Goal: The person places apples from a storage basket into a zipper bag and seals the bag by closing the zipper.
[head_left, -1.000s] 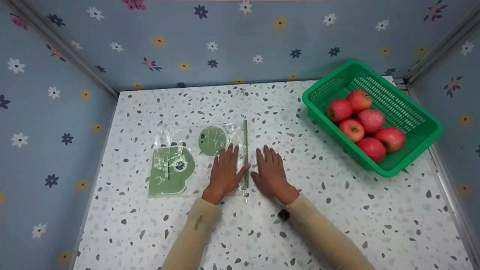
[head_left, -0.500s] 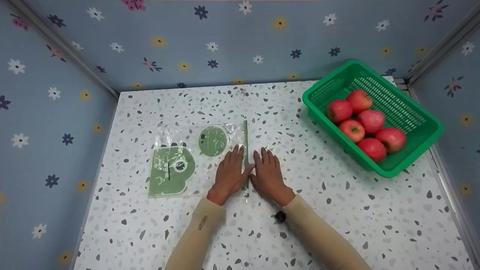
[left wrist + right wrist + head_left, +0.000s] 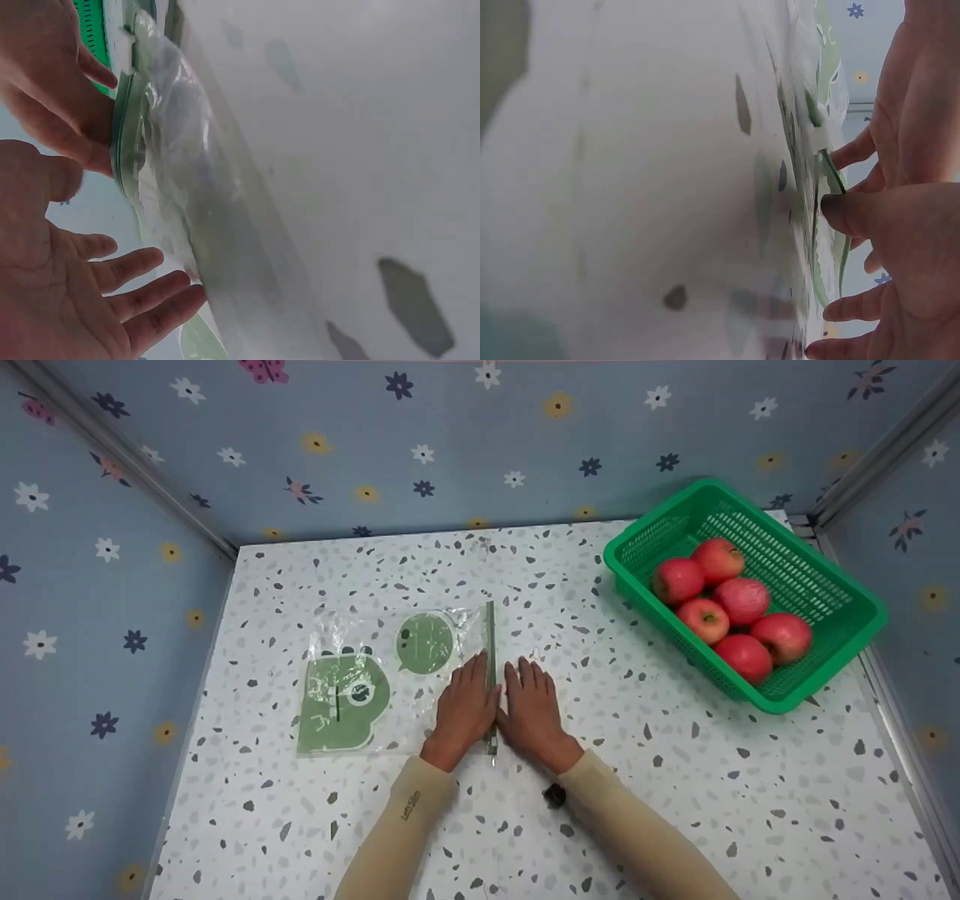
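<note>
Bag (image 3: 398, 681), left hand (image 3: 466, 706) and right hand (image 3: 534, 712) at zip edge (image 3: 490, 630), basket (image 3: 799, 581) apart

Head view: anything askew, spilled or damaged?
Only the green basket looks a bit off: it sits skewed to the table's edges, its right corner reaching past the right edge in this view. The visible apples are inside it; the clear bag is wrinkled, no tear visible.
</note>
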Demonstrator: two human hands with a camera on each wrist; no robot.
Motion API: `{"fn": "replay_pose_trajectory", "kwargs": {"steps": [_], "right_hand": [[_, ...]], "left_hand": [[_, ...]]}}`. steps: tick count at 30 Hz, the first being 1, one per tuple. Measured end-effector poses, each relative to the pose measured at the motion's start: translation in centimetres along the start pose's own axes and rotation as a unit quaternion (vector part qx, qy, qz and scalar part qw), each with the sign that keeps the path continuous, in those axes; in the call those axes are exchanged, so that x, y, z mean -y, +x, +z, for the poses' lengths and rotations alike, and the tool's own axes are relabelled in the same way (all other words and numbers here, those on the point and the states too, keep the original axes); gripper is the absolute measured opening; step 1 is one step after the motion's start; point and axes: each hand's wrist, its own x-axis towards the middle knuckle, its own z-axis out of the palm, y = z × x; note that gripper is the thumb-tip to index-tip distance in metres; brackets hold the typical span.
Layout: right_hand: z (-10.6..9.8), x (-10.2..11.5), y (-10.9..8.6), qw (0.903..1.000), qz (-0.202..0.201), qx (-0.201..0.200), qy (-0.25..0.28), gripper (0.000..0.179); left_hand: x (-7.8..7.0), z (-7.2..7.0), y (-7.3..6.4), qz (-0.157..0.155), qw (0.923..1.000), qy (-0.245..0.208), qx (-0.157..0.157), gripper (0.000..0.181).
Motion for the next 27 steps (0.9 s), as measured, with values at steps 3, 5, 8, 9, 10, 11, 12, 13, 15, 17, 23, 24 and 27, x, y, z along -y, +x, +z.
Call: {"fn": "replay_pose_trajectory", "kwargs": {"steps": [3, 5, 8, 9, 10, 11, 12, 13, 15, 17, 23, 24, 27], "right_hand": [[0.05, 0.21, 0.15, 1.0000, 0.005, 0.000, -0.002, 0.060], [0.07, 0.36, 0.18, 0.9999, 0.004, -0.010, -0.003, 0.059], [0.09, 0.58, 0.11, 0.9993, -0.004, -0.036, -0.005, 0.057], [0.13, 0.64, 0.09, 0.9990, -0.006, -0.045, -0.005, 0.056], [0.16, 0.68, 0.08, 0.9986, -0.008, -0.053, -0.005, 0.056], [0.18, 0.74, 0.05, 0.9984, -0.008, -0.056, -0.004, 0.055], [0.21, 0.76, 0.05, 0.9983, -0.007, -0.057, -0.004, 0.055], [0.24, 0.78, 0.03, 0.9984, -0.006, -0.056, -0.004, 0.056], [0.24, 0.82, -0.01, 0.9986, -0.005, -0.052, -0.003, 0.057], [0.18, 0.82, -0.06, 0.9988, -0.004, -0.050, 0.002, 0.058], [-0.19, 0.66, 0.18, 0.9950, 0.002, -0.072, 0.070, 0.051], [-0.26, 0.63, 0.24, 0.9932, 0.004, -0.075, 0.089, 0.049], [-0.47, 0.51, 0.43, 0.9855, 0.012, -0.077, 0.151, 0.045]], "left_hand": [[-0.16, 0.04, 0.06, -0.005, 0.9999, -0.008, -0.014, 0.060], [-0.28, -0.02, 0.04, -0.009, 0.9996, -0.018, -0.022, 0.059], [-0.46, -0.17, -0.02, -0.017, 0.9985, -0.043, -0.030, 0.057], [-0.52, -0.23, -0.04, -0.020, 0.9977, -0.055, -0.035, 0.056], [-0.57, -0.27, -0.06, -0.023, 0.9967, -0.066, -0.040, 0.055], [-0.59, -0.32, -0.05, -0.024, 0.9958, -0.076, -0.045, 0.054], [-0.61, -0.35, -0.04, -0.023, 0.9947, -0.086, -0.052, 0.053], [-0.61, -0.37, -0.04, -0.023, 0.9936, -0.094, -0.059, 0.052], [-0.62, -0.40, -0.07, -0.020, 0.9916, -0.107, -0.070, 0.050], [-0.60, -0.44, -0.09, -0.018, 0.9900, -0.116, -0.078, 0.049], [-0.66, -0.64, -0.17, -0.022, 0.9809, -0.166, -0.098, 0.046], [-0.70, -0.67, -0.16, -0.021, 0.9794, -0.173, -0.101, 0.045], [-0.86, -0.75, -0.16, -0.014, 0.9757, -0.188, -0.112, 0.043]]}}
